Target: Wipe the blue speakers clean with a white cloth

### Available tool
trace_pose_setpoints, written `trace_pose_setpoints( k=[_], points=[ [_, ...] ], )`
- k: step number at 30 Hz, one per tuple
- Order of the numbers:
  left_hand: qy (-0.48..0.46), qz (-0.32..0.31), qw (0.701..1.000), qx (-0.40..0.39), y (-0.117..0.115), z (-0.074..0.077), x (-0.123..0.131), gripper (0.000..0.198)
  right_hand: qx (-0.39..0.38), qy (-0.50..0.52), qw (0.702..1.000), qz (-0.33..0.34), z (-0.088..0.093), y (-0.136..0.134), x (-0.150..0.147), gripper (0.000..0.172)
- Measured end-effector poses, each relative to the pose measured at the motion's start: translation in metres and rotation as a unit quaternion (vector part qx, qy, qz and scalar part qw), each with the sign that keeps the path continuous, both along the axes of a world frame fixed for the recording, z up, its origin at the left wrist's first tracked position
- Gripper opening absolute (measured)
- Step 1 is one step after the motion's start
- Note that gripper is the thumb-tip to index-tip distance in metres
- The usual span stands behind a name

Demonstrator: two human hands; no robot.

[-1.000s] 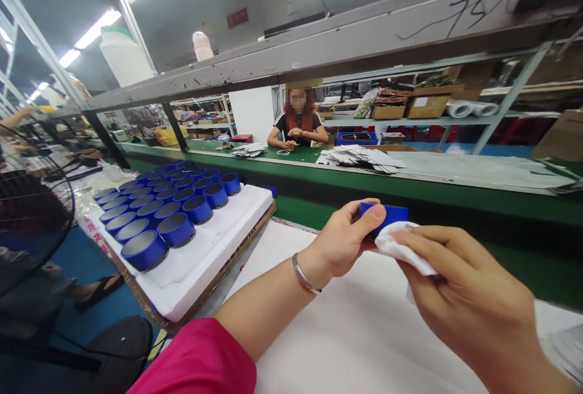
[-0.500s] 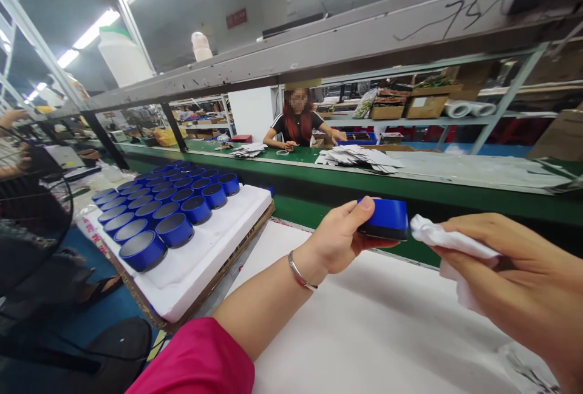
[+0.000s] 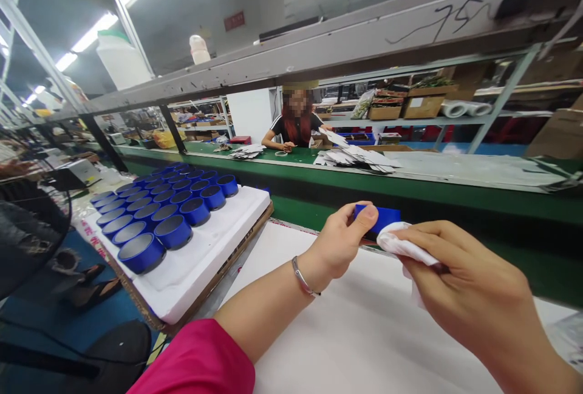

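Holding blue cylindrical case [image 3: 380, 217] in left hand [image 3: 339, 242], thumb and fingers closed on it above white bench top [image 3: 346, 333]; right hand [image 3: 464, 278] pinched crumpled white cloth [image 3: 401, 245] against it. Dozens of matching blue cases [image 3: 173, 231] sat on white foam tray [image 3: 228, 239]; which were done: unclear.

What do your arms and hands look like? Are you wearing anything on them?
My left arm comes out of a bright pink sleeve, and a thin silver bangle goes around its wrist. My left hand and right hand are bare, with no gloves. My right arm shows no sleeve or bangle in this view.
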State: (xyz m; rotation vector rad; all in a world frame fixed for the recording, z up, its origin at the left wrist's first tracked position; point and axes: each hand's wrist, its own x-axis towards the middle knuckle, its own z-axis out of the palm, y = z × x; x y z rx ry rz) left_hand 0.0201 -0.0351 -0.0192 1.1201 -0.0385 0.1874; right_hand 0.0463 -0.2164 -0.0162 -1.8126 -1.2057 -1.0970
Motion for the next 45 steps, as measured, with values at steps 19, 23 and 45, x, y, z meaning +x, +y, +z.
trace_pose_setpoints(
  k=[19,23,45],
  points=[
    [0.006,0.050,0.998,0.028,-0.007,0.002,-0.007,0.063,0.006,0.009,0.999,-0.042,-0.011,0.002,-0.003,0.026],
    [0.016,0.052,0.998,0.015,-0.006,0.007,-0.008,0.064,0.030,0.070,0.995,-0.063,-0.014,-0.001,0.003,0.022],
    [-0.006,0.059,0.998,-0.012,-0.005,0.011,-0.007,0.062,0.106,0.146,0.979,-0.092,-0.012,0.014,-0.016,0.010]
  ],
)
